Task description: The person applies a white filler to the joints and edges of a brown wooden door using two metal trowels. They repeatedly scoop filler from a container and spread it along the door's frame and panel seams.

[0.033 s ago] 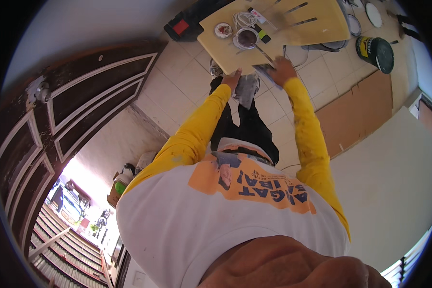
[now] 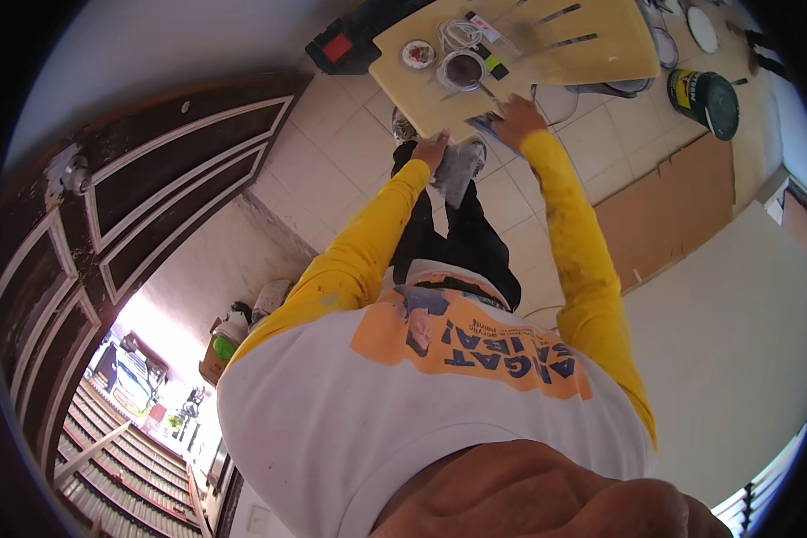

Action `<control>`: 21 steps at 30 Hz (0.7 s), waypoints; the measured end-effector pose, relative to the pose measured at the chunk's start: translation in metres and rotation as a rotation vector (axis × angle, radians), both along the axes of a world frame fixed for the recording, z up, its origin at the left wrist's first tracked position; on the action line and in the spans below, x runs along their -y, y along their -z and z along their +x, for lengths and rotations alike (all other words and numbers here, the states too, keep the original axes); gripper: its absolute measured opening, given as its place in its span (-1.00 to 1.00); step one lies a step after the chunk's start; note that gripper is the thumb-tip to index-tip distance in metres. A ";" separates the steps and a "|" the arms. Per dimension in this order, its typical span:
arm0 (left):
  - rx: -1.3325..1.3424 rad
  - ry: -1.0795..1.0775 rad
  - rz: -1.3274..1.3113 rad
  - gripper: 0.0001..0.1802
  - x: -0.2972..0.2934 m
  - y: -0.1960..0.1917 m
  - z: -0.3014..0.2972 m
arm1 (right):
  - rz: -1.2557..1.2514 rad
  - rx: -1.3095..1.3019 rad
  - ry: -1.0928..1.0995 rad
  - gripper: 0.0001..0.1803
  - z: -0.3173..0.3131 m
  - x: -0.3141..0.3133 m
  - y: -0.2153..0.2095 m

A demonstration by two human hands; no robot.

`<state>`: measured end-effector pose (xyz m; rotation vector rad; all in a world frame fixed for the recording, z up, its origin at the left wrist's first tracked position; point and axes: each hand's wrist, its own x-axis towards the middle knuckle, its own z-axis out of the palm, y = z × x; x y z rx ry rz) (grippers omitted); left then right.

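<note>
My left hand (image 2: 431,151) is closed at the near edge of a yellow tabletop (image 2: 547,31), its fingers pinching the top of a grey, dusty, flat piece (image 2: 457,175) that hangs over my shoe. What that piece is made of I cannot make out. Just to the right, my right hand (image 2: 519,123) is closed and a little blurred, gripping a flat dark-grey object (image 2: 485,123) by the table's corner. Beyond the hands stands a round tub of brown material (image 2: 464,70), with a thin stick-like tool (image 2: 487,91) reaching from it toward my right hand.
A small dish (image 2: 418,55), a coiled white cord (image 2: 458,35) and several metal strips (image 2: 572,41) lie on the tabletop. At the right are a dark green bucket (image 2: 713,103) and a cardboard sheet (image 2: 668,202) on the tiles. A dark panelled door (image 2: 175,170) stands left.
My right hand has shifted slightly left and away from me, bringing the dark-grey object with it. The grey piece by my left hand sits a little differently; that hand stays at the edge.
</note>
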<state>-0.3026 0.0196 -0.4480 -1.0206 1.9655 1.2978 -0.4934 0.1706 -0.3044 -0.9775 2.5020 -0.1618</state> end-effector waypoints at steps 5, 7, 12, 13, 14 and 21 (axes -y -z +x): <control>-0.002 0.058 -0.092 -0.20 0.030 -0.012 -0.024 | 0.451 0.283 0.102 -0.70 -0.038 0.070 0.050; -0.181 0.069 -0.104 -0.24 0.042 0.015 -0.036 | 0.423 0.169 0.038 -0.72 -0.038 0.074 0.052; -0.194 0.025 -0.094 -0.34 0.052 0.028 -0.108 | 0.420 0.008 -0.112 -0.81 -0.048 0.088 0.031; -0.149 0.047 -0.092 -0.35 0.052 0.031 -0.118 | 0.442 -0.001 -0.121 -0.81 -0.051 0.091 0.033; -0.103 0.070 -0.091 -0.35 0.051 0.035 -0.128 | 0.449 0.011 -0.161 -0.81 -0.053 0.091 0.039; -0.049 0.135 -0.075 -0.32 0.055 0.063 -0.140 | 0.459 0.227 -0.288 -0.69 -0.070 0.080 0.034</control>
